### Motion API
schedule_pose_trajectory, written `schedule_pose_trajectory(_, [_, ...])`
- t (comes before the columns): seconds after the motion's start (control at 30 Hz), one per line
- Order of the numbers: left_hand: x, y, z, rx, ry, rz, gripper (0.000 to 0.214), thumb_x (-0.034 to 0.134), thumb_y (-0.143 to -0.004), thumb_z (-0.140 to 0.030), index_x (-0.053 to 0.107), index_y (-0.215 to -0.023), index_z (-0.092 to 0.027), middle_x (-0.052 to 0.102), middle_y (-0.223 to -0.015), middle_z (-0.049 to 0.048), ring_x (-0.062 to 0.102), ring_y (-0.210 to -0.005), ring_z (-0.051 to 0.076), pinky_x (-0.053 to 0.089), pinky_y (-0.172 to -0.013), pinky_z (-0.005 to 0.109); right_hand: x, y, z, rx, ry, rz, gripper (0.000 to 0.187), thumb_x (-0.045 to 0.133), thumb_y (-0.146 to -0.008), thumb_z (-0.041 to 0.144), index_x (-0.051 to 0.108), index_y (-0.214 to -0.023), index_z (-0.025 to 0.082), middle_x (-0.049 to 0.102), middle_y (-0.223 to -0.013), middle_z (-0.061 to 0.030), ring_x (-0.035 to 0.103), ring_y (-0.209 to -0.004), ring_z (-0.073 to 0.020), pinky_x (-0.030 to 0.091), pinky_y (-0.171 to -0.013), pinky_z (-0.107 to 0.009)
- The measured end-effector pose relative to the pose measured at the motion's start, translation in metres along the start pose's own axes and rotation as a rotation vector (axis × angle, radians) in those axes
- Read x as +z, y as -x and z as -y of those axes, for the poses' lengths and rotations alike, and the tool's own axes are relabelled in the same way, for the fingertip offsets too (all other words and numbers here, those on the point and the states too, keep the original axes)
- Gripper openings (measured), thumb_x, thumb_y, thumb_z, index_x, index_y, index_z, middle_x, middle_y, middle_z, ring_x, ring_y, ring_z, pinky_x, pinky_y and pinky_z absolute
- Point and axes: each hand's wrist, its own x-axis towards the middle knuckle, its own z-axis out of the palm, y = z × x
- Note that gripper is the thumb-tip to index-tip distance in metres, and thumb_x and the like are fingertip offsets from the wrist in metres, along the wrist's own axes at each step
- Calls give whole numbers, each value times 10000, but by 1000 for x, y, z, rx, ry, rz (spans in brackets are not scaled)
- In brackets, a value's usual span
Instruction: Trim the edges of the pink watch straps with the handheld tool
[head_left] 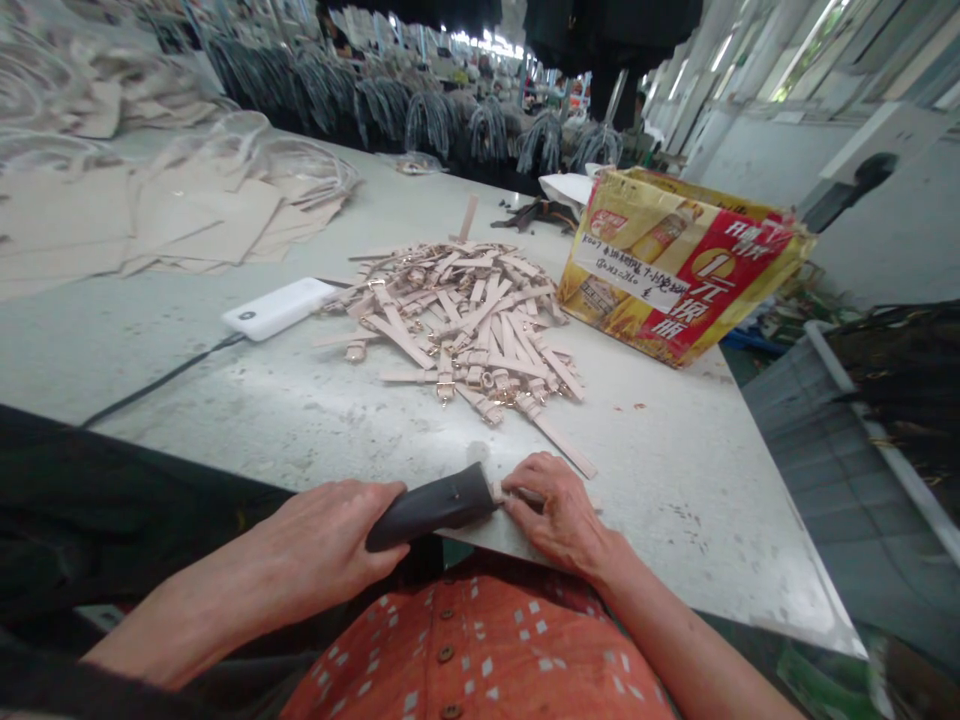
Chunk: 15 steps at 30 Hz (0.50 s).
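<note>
My left hand (334, 530) is wrapped round a dark, tube-like piece (435, 508) with a smooth, leathery surface; its exact kind cannot be made out. At the piece's right end, my right hand (559, 510) pinches a narrow beige strap (498, 491), partly hidden by the fingers. The strap's end meets or lies very close to the dark piece. Just beyond both hands lies a heap of beige straps (480, 310) with gold-coloured buckles. One loose strap (559, 440) sticks out of the heap toward my right hand.
A white power bank (281, 308) with a black cable (161, 382) lies left of the heap. A yellow and red cardboard box (667, 270) stands at the right. Flat beige panels (202, 205) cover the table's far left. A grey bin (847, 430) stands beyond the right edge.
</note>
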Motion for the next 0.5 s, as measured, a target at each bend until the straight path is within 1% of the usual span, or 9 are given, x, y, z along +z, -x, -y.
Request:
schedule_pose_trajectory(0.13, [0,1,-3,6,13,18,312,585,-917,-470,809,-1046,-296,910,-1003,92,865,-954,352,556,-816,409,-1,-2,-4,-30,9,-9,37,903,-984,224,895,-1018,238,834,-1021,-81,778,-962,-255,560,-895,-392])
schedule_pose_trajectory(0.23, [2,0,-3,9,2,11,306,590,-920,-474,811,-1041,-300,910,-1004,91,867,-972,353,557,-825,409,-4,-6,-6,-68,22,20,47,922,-965,204,887,-969,236,831,-1010,-73,770,-952,-249,538,-881,-389])
schedule_pose_trajectory(0.3, [2,0,-3,11,-6,-7,300,603,-916,-476,817,-1037,-303,910,-1001,91,866,-986,359,560,-833,409,-8,-11,-5,-105,25,66,74,904,-972,183,869,-931,234,829,-995,-66,762,-951,-245,519,-880,-390])
schedule_pose_trajectory(0.4, [0,1,-5,24,-6,-19,295,603,-917,-460,819,-1027,-293,907,-973,97,863,-939,354,558,-808,406,-15,-17,-1,-137,26,148,156,831,-1014,146,819,-882,227,816,-983,-60,743,-966,-242,495,-918,-403])
schedule_pose_trajectory(0.5, [-3,2,-7,40,8,-10,283,599,-917,-434,815,-1016,-281,908,-954,101,865,-903,344,553,-775,395,-18,-23,5,-68,5,221,168,777,-1022,115,764,-889,217,781,-980,-47,707,-975,-236,477,-932,-397])
